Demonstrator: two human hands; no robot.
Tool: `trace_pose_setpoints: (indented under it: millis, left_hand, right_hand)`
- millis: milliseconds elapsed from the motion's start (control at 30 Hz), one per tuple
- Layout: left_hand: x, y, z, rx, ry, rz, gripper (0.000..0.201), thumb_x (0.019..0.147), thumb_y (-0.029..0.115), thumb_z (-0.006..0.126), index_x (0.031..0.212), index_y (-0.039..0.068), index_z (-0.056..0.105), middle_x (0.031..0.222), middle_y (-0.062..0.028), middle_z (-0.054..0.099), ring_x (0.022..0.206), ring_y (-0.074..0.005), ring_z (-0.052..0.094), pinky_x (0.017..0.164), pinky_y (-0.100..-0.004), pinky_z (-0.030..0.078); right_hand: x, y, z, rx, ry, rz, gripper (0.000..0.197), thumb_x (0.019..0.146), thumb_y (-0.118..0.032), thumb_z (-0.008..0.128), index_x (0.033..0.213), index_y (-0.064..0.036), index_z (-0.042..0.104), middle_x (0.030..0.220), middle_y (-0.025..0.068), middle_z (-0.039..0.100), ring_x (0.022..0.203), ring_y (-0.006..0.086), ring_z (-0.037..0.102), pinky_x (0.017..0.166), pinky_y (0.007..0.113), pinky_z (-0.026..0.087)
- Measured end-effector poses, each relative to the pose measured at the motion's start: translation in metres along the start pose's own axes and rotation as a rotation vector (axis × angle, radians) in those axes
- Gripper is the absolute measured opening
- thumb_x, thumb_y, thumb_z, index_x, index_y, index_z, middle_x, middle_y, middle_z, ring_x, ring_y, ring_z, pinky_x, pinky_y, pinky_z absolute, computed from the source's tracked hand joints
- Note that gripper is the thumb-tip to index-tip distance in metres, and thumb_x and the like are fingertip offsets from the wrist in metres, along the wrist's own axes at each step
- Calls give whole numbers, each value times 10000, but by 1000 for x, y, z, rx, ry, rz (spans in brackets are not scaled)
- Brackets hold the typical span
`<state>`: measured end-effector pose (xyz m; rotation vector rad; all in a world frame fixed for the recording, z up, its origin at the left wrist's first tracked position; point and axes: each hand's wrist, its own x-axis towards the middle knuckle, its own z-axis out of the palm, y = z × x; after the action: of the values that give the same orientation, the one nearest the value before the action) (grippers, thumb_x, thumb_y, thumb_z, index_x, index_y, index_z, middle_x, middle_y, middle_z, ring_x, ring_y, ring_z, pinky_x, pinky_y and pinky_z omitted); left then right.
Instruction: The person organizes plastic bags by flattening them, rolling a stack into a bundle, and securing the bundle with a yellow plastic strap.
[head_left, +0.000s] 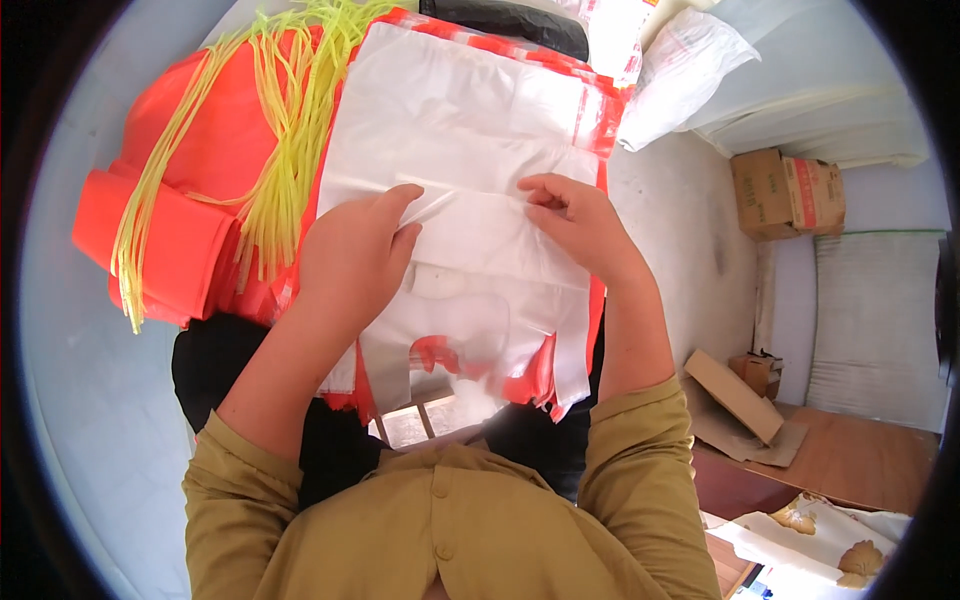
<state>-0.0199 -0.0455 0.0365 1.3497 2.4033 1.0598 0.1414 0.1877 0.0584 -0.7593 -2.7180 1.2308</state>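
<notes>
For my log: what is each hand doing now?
Left hand: pinching the fold of the clear plastic bag.
Right hand: fingers curled, pressing the same fold.

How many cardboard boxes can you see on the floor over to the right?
3: a large box by the far wall, a small open box nearer, and a flat box lying beside it. Others may be hidden out of view.

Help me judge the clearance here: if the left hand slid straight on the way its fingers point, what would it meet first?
The left hand points up and rightward across the clear plastic bag. It would probably meet the right hand fingertips first, pinching the same fold close by, though exact direction is hard to judge.
</notes>
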Motion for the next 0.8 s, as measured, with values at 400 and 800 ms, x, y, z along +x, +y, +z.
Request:
trace_pose_setpoints:
  millis: [400,800]
  left_hand:
    - [0,1,0,240,39,315,444,796,50,670,1240,74,664,1295,-122,634,1235,-327,579,974,-446,490]
    - [3,-13,11,173,-24,416,520,764,-12,649,1280,55,651,1415,-117,611,1387,-345,507,1143,-501,406]
  right_hand:
    - [-59,-3,26,-456,123,-470,463,754,-55,739,1211,-68,666,1369,108,616,1255,368,551,1042,476,462]
    - [-65,4,18,-555,157,-387,516,817,63,550,1308,-68,639,1416,134,602,1351,376,524,1090,456,466]
